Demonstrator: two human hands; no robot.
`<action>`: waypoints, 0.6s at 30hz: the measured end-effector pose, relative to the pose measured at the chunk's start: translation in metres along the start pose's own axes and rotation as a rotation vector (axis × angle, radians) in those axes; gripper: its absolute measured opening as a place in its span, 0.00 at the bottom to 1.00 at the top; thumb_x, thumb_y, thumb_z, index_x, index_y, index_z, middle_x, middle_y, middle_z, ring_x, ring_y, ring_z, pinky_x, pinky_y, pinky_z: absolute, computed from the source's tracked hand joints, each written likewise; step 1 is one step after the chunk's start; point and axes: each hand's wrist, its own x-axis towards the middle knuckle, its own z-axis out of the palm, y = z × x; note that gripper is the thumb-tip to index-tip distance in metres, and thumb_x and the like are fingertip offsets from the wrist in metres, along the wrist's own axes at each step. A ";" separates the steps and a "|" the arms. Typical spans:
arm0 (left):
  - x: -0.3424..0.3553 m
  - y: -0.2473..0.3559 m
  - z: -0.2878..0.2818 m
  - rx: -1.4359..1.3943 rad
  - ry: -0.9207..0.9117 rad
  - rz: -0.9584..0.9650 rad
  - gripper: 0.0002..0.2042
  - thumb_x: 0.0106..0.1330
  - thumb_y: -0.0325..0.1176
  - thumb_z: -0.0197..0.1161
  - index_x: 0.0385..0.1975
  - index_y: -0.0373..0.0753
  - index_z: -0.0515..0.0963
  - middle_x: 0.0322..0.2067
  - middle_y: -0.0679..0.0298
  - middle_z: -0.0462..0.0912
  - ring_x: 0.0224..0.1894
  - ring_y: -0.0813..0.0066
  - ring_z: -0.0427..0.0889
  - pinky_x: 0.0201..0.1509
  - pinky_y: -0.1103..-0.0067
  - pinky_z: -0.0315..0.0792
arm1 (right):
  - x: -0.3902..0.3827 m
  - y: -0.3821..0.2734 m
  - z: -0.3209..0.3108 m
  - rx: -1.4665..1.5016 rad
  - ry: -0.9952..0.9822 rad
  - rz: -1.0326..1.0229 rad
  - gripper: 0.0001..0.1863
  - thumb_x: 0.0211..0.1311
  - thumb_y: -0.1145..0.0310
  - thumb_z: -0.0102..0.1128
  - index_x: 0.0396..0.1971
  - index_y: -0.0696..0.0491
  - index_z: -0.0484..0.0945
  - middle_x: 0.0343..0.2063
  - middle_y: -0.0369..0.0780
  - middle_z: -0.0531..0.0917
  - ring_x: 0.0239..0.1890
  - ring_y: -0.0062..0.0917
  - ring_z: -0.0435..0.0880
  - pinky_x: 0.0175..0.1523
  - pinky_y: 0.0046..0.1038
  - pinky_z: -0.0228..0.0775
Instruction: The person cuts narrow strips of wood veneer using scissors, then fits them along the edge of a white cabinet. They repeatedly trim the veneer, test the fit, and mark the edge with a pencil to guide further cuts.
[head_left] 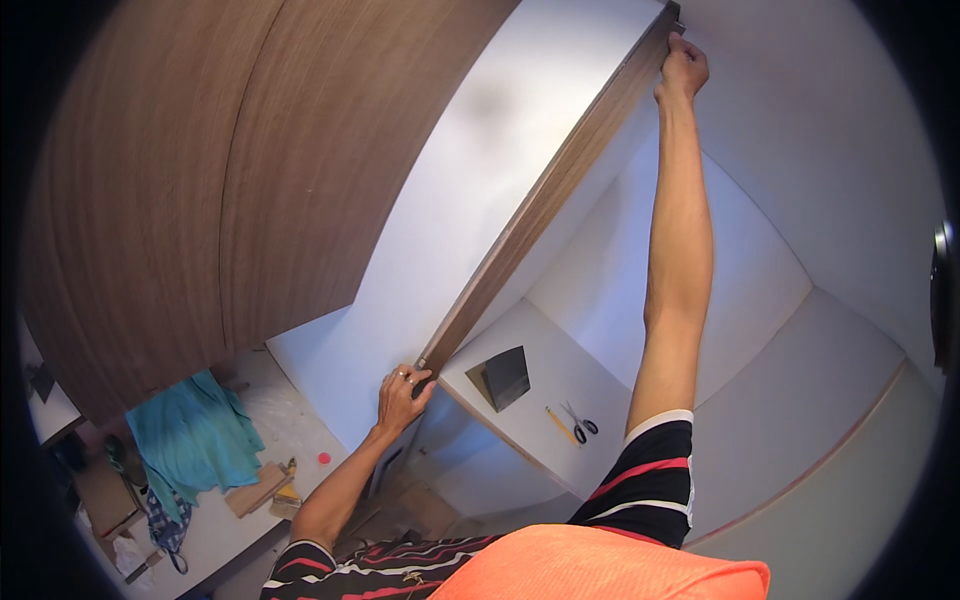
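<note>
A long, narrow wood-grain strip [550, 195] runs diagonally along the edge of a white cabinet panel [505, 110]. My left hand [400, 395], with a ring on one finger, is closed around the strip's lower end. Beside those fingers sits a small metal-coloured piece. My right arm reaches high, and my right hand [685, 68] has its fingers curled against the strip's upper end. A small dark piece shows at that top corner; my right fingertips are partly hidden behind the strip.
Large wood-grain panels [200, 180] hang at upper left. On a white shelf [540, 345] lie scissors [580, 422], a yellow slim tool [561, 424] and a dark folded piece [504, 378]. At lower left are a teal cloth [195, 435] and wood offcuts [256, 490].
</note>
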 end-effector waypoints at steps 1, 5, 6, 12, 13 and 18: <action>0.006 0.009 -0.005 -0.041 0.039 0.054 0.11 0.58 0.34 0.73 0.41 0.42 0.85 0.35 0.61 0.79 0.39 0.59 0.81 0.44 0.66 0.74 | -0.007 -0.002 -0.002 0.037 -0.004 0.022 0.15 0.63 0.69 0.68 0.42 0.62 0.76 0.37 0.43 0.81 0.40 0.28 0.81 0.47 0.29 0.76; 0.044 0.071 -0.026 -0.218 0.103 0.261 0.09 0.58 0.30 0.72 0.39 0.42 0.85 0.35 0.61 0.82 0.37 0.60 0.82 0.44 0.68 0.75 | -0.057 -0.023 -0.025 0.101 -0.037 0.073 0.14 0.63 0.69 0.68 0.41 0.61 0.75 0.33 0.39 0.80 0.32 0.19 0.77 0.38 0.22 0.71; 0.057 0.092 -0.033 -0.271 0.096 0.316 0.09 0.58 0.29 0.72 0.39 0.42 0.85 0.35 0.61 0.82 0.37 0.61 0.83 0.43 0.69 0.75 | -0.075 -0.030 -0.032 0.127 -0.054 0.088 0.14 0.63 0.68 0.68 0.41 0.61 0.75 0.32 0.38 0.79 0.30 0.17 0.75 0.36 0.21 0.70; 0.103 0.192 -0.050 -0.743 -0.126 0.333 0.11 0.68 0.28 0.64 0.48 0.35 0.81 0.43 0.57 0.83 0.46 0.64 0.83 0.51 0.70 0.77 | -0.204 -0.065 -0.083 0.204 -0.135 0.143 0.13 0.65 0.68 0.69 0.41 0.59 0.76 0.26 0.33 0.78 0.26 0.14 0.73 0.32 0.19 0.67; 0.101 0.200 -0.047 -0.871 -0.202 0.190 0.13 0.71 0.30 0.60 0.52 0.34 0.77 0.47 0.57 0.81 0.50 0.64 0.81 0.54 0.70 0.75 | -0.231 -0.070 -0.094 0.194 -0.141 0.188 0.13 0.66 0.68 0.68 0.41 0.59 0.76 0.26 0.33 0.78 0.26 0.14 0.74 0.33 0.19 0.68; 0.081 0.201 -0.026 -1.332 -0.446 -0.298 0.36 0.76 0.56 0.50 0.73 0.36 0.53 0.67 0.57 0.63 0.69 0.65 0.65 0.72 0.64 0.60 | -0.355 -0.095 -0.170 -0.058 -0.267 0.436 0.16 0.66 0.60 0.66 0.42 0.57 0.74 0.33 0.47 0.83 0.35 0.38 0.82 0.45 0.42 0.75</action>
